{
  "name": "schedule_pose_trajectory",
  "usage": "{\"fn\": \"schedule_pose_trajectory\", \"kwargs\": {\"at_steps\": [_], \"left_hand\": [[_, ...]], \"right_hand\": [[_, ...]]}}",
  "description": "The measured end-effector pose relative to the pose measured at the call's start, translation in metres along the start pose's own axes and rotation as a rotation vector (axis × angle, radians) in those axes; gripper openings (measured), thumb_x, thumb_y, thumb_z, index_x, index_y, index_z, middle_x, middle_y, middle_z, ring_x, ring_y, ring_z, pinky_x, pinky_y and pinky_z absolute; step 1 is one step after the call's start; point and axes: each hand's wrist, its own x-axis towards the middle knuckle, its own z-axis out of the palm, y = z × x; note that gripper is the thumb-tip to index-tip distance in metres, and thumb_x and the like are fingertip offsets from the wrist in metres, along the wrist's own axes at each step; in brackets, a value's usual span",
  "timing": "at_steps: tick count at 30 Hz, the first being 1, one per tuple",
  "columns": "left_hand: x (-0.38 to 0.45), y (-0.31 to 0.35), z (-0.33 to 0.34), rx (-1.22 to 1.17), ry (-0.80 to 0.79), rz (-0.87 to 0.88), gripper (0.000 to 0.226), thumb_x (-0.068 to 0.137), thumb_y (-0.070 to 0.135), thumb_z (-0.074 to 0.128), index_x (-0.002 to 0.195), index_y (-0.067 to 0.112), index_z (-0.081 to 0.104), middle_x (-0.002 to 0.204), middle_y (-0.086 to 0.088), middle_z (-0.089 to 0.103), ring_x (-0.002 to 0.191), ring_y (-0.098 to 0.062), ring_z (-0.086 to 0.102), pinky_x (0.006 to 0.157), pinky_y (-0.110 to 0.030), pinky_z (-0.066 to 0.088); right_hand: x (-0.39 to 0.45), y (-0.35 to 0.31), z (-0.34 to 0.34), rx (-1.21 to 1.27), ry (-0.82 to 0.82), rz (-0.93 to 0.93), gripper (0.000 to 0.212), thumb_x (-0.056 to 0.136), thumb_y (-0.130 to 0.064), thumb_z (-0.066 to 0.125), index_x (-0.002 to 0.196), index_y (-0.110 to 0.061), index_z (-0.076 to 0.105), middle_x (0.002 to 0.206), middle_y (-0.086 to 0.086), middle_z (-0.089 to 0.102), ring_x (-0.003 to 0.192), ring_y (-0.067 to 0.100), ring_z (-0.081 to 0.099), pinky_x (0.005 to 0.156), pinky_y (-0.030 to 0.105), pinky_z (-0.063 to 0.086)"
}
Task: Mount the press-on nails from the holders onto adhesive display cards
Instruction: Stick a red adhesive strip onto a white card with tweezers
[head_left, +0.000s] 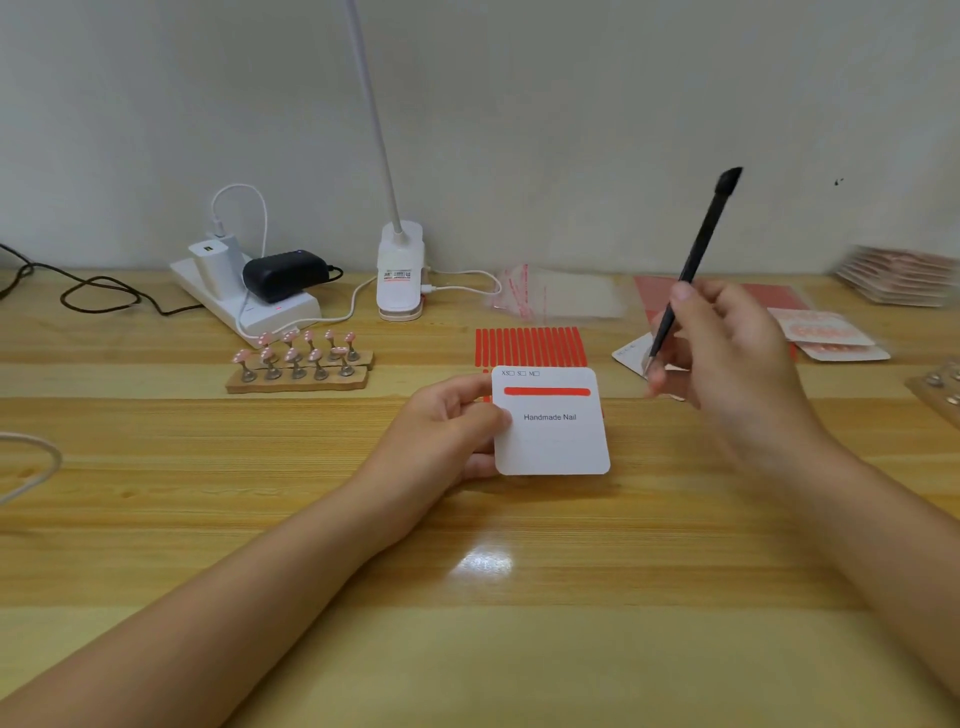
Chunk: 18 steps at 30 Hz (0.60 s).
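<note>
My left hand (452, 431) grips a white display card (551, 441) by its left edge, thumb on top. The card reads "Handmade Nail" and carries one red adhesive strip (546, 391) near its top. My right hand (727, 353), blurred, holds a black tweezer-like tool (693, 260) with its tip pointing down, to the right of the card. Several pink press-on nails (301, 348) stand on metal holders on wooden bases (296, 382) to the left. A sheet of red adhesive strips (530, 347) lies just behind the card.
A white power strip (249, 306) with chargers and cables sits at the back left, a clip lamp (399, 275) at back centre. Clear bags (556, 296), a red sheet (660, 301), finished cards (826, 335) and a card stack (898, 275) lie at right.
</note>
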Motion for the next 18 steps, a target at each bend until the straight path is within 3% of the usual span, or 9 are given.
{"fn": "schedule_pose_trajectory", "kwargs": {"at_steps": [2, 5, 9, 13, 15, 18], "left_hand": [[0.0, 0.0, 0.002, 0.018, 0.016, 0.011, 0.033, 0.093, -0.002, 0.043, 0.098, 0.023, 0.062, 0.096, 0.001, 0.074, 0.089, -0.012, 0.069, 0.063, -0.021, 0.056], [-0.001, -0.001, 0.004, 0.037, 0.043, 0.011, 0.032, 0.092, -0.003, 0.043, 0.097, 0.023, 0.062, 0.095, -0.001, 0.073, 0.09, -0.014, 0.069, 0.065, -0.022, 0.057], [-0.001, 0.0, 0.005, 0.049, 0.061, 0.009, 0.031, 0.092, -0.003, 0.043, 0.097, 0.02, 0.062, 0.093, -0.001, 0.074, 0.089, -0.014, 0.07, 0.063, -0.021, 0.056], [-0.002, 0.0, 0.006, 0.057, 0.07, 0.009, 0.031, 0.092, -0.004, 0.043, 0.095, 0.021, 0.062, 0.092, -0.001, 0.074, 0.088, -0.012, 0.07, 0.063, -0.021, 0.056], [-0.002, 0.0, 0.006, 0.058, 0.078, 0.01, 0.03, 0.092, -0.003, 0.044, 0.095, 0.022, 0.062, 0.091, 0.0, 0.074, 0.088, -0.013, 0.07, 0.065, -0.022, 0.057], [0.0, -0.001, 0.005, 0.059, 0.096, 0.003, 0.028, 0.092, -0.001, 0.046, 0.096, 0.021, 0.063, 0.089, 0.002, 0.074, 0.086, -0.013, 0.07, 0.065, -0.023, 0.057]], "right_hand": [[-0.009, 0.0, 0.009, 0.212, -0.011, 0.07, 0.016, 0.098, -0.016, 0.043, 0.082, -0.015, 0.047, 0.048, -0.008, 0.056, 0.041, 0.008, 0.054, 0.044, 0.019, 0.048], [-0.022, 0.004, 0.02, 0.306, -0.075, 0.12, 0.019, 0.095, -0.007, 0.042, 0.078, -0.014, 0.044, 0.046, -0.005, 0.052, 0.042, 0.011, 0.056, 0.047, 0.021, 0.05], [-0.033, 0.01, 0.02, 0.206, -0.18, -0.021, 0.016, 0.078, -0.011, 0.042, 0.065, -0.02, 0.045, 0.046, 0.003, 0.05, 0.04, 0.019, 0.054, 0.044, 0.023, 0.046], [-0.039, 0.014, 0.02, 0.11, -0.232, -0.129, 0.033, 0.072, -0.011, 0.034, 0.05, -0.032, 0.047, 0.046, 0.01, 0.049, 0.038, 0.022, 0.047, 0.044, 0.023, 0.041], [-0.039, 0.019, 0.021, 0.099, -0.22, -0.146, 0.029, 0.074, -0.012, 0.033, 0.055, -0.031, 0.045, 0.047, 0.01, 0.05, 0.04, 0.021, 0.049, 0.045, 0.024, 0.043], [-0.039, 0.024, 0.019, 0.055, -0.23, -0.173, 0.02, 0.079, -0.017, 0.032, 0.084, -0.023, 0.051, 0.06, 0.006, 0.06, 0.055, 0.02, 0.063, 0.054, 0.026, 0.049]]}}
